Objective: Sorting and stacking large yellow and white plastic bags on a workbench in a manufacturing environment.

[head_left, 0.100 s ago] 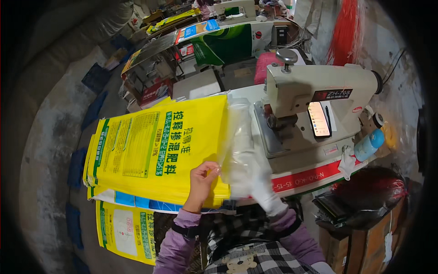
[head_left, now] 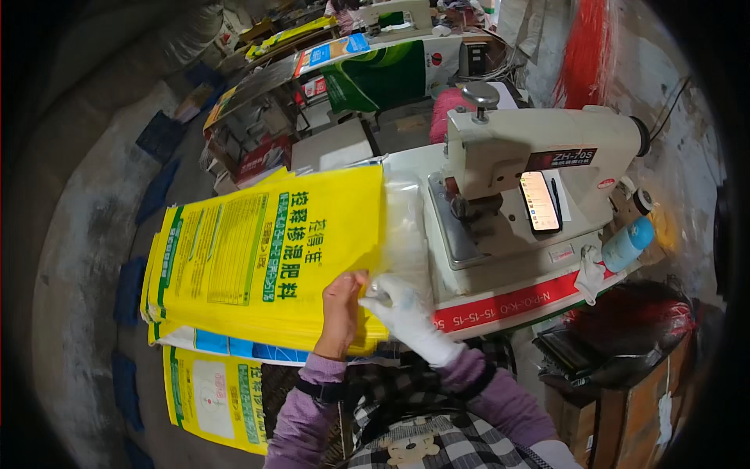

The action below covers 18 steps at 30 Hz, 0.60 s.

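A stack of flat yellow printed sacks (head_left: pixel 226 242) lies on the table to the left, with a clear plastic liner (head_left: pixel 406 227) sticking out beyond the sacks' right end. My bare left hand (head_left: pixel 340 309) pinches the top sack by its near right corner, where the yellow edge is slightly raised. Close against those fingertips is my right hand (head_left: pixel 404 314) in a white glove, its fingers curled together; what they hold, if anything, is hidden. Right of the liner stands a white sewing machine (head_left: pixel 539 148).
A lit phone (head_left: pixel 541 202) leans on the machine's base beside a pen (head_left: pixel 556 199). Further right are a blue bottle (head_left: pixel 627 244) and a white glove (head_left: pixel 589 275). Another yellow sack (head_left: pixel 215 395) hangs below the stack. Cardboard boxes (head_left: pixel 625 414) and a black bag (head_left: pixel 625 336) stand low right.
My right hand has swept left and toward me from over the liner, and now meets my left hand at the sack's corner. The left hand stays near the same place.
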Motion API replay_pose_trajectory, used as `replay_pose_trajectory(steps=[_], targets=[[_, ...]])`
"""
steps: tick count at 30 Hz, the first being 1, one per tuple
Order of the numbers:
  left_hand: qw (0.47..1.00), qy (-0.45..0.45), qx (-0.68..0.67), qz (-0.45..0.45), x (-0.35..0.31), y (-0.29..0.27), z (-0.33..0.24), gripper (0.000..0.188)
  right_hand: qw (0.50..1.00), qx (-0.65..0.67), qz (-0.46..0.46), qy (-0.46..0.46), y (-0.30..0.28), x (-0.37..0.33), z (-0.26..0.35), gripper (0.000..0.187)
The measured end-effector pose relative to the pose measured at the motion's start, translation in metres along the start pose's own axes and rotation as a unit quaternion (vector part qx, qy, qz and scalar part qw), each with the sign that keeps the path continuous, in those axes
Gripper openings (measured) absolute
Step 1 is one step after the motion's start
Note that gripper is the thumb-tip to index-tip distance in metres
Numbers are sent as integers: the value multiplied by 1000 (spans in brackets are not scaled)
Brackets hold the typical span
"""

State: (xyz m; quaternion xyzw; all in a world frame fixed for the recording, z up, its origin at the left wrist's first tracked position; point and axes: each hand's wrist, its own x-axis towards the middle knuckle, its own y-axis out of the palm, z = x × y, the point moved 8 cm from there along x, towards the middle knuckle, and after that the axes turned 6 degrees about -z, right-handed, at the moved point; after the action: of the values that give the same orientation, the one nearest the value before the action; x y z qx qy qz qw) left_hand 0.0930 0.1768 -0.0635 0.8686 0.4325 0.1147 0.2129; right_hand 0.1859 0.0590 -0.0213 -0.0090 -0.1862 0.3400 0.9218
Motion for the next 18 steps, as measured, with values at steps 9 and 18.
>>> replay_pose_trajectory(steps=[9,18], targets=[[749,-42,645,145,17,-13,-11,23,996,20,79,-17,29,2,-46,14],[880,-100,459,71,14,-20,-25,27,966,-45,222,-123,41,-5,-14,21]])
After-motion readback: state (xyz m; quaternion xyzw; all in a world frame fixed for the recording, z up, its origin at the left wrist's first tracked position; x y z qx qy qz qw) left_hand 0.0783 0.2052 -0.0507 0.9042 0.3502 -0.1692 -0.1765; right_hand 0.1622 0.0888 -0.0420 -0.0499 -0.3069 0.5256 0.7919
